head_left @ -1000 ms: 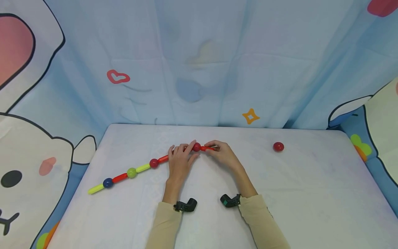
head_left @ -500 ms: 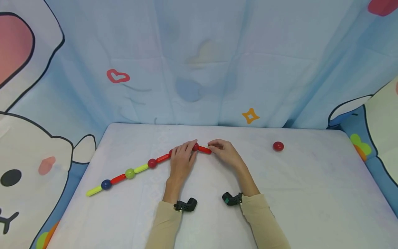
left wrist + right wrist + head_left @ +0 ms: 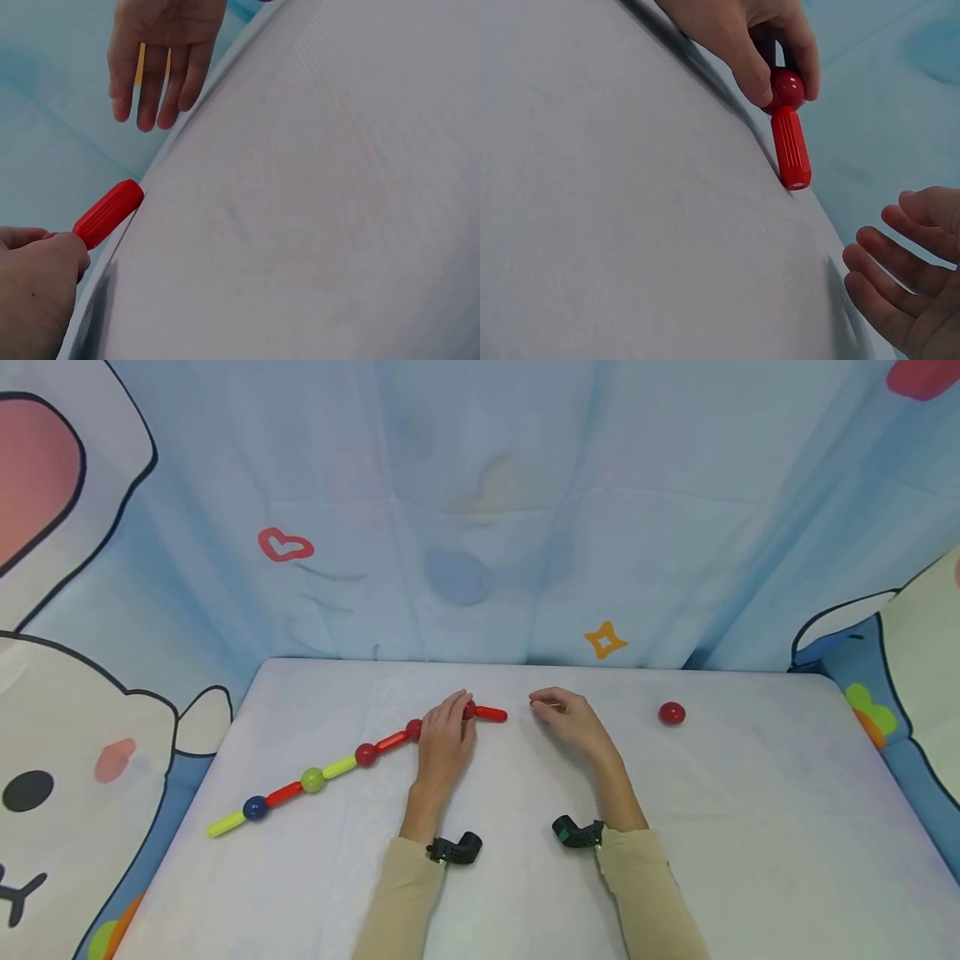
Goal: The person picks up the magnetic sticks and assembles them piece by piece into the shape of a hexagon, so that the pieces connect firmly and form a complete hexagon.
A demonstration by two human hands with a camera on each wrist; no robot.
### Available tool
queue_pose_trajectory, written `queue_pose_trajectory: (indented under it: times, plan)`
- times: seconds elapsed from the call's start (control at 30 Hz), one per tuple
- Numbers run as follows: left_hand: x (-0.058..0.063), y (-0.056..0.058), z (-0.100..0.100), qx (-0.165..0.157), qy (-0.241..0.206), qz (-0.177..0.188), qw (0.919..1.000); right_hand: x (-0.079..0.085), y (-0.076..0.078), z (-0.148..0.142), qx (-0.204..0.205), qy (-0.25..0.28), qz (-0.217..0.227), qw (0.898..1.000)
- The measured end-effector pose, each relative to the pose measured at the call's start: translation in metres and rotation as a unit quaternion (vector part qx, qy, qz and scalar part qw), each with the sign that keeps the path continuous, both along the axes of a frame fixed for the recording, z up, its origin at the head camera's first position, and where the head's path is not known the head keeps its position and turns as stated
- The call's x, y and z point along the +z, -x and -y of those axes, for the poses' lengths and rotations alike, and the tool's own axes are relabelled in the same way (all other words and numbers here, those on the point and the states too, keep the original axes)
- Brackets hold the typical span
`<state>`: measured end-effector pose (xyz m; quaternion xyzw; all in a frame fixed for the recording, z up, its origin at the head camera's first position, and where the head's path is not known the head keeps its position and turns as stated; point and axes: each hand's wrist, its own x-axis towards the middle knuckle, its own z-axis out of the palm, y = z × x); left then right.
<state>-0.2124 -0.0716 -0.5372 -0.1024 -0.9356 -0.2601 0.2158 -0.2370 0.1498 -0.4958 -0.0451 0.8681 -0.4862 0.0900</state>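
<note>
A chain of coloured balls and short rods [image 3: 340, 767] slants across the table's left half, from a yellow-green rod [image 3: 227, 824] up to a red rod [image 3: 491, 714]. My left hand [image 3: 444, 739] pinches the red ball [image 3: 789, 86] behind that last rod, and its fingers hide part of the chain. In the left wrist view the red rod [image 3: 109, 214] sticks out past the left fingers. My right hand [image 3: 573, 722] is just right of the rod's free end, apart from it. In the right wrist view its fingers [image 3: 900, 274] are loosely bent, holding nothing.
A loose red ball [image 3: 672, 713] lies at the back right of the white-covered table [image 3: 750, 827]. A blue printed curtain [image 3: 480, 527] hangs behind the table's far edge. A black wrist camera [image 3: 455, 848] sits on each wrist.
My right hand has let go of the end red rod and moved off to the right. My left hand still holds the red ball, and the chain has shifted slightly.
</note>
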Motion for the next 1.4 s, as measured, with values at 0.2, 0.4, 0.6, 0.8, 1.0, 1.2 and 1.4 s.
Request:
queue_pose_trajectory:
  times: [0.2,0.4,0.6,0.8,1.0,1.2,1.4]
  plan:
    - [0.0,0.004,-0.004,0.007,0.008,0.034,0.9994,0.006,0.0,-0.008,-0.006,-0.01,0.001,1.0]
    - [0.002,0.005,-0.004,0.0,0.063,0.059,0.9963,0.013,-0.001,-0.019,-0.015,-0.001,-0.003,1.0]
    - [0.001,0.006,-0.007,0.003,0.052,0.061,0.9968,0.019,-0.001,-0.04,-0.049,-0.016,-0.047,0.998]
    - [0.0,0.004,-0.014,0.001,0.039,0.052,0.9979,0.023,-0.005,-0.072,-0.06,-0.042,-0.093,0.993]
    - [0.0,0.005,-0.013,0.002,0.03,0.048,0.9984,0.03,-0.013,-0.107,-0.06,-0.102,-0.13,0.984]
    - [-0.002,0.01,-0.007,0.016,0.019,0.051,0.9984,0.029,-0.018,-0.134,-0.061,-0.191,-0.113,0.973]
    - [-0.003,0.008,-0.004,0.012,0.01,0.05,0.9986,0.021,-0.019,-0.147,-0.049,-0.244,-0.057,0.967]
